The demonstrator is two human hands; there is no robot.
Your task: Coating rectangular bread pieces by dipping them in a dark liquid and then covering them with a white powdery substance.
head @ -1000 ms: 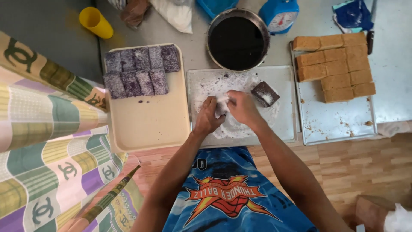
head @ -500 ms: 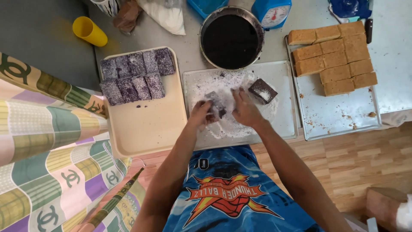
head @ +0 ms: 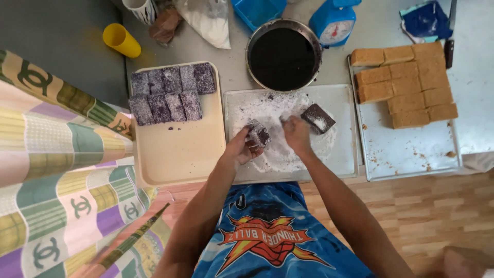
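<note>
coated: eight dark sugared cake squares (head: 170, 92) lined up on the beige tray (head: 175, 154)
in hand: one dark cake piece (head: 259, 133) held in left hand (head: 242, 149) fingers, over the white-powder tray (head: 342, 154)
right hand (head: 297, 133): fingers pinched, dusting powder; nothing gripped
waiting: one dipped piece (head: 317, 118) in the powder
left: plain sponge squares (head: 406, 82) on the metal tray (head: 411, 154)
surface: grey tabletop (head: 360, 31), dark dip pan (head: 283, 56), blue scale (head: 333, 25)
room: wood floor (head: 437, 216)

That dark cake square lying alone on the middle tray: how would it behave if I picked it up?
The dark cake square is probably soft and crumbly, like the plain sponge blocks. Its dark coating looks wet, so likely sticky. Flat-sided, it shouldn't roll on the middle tray.
</note>
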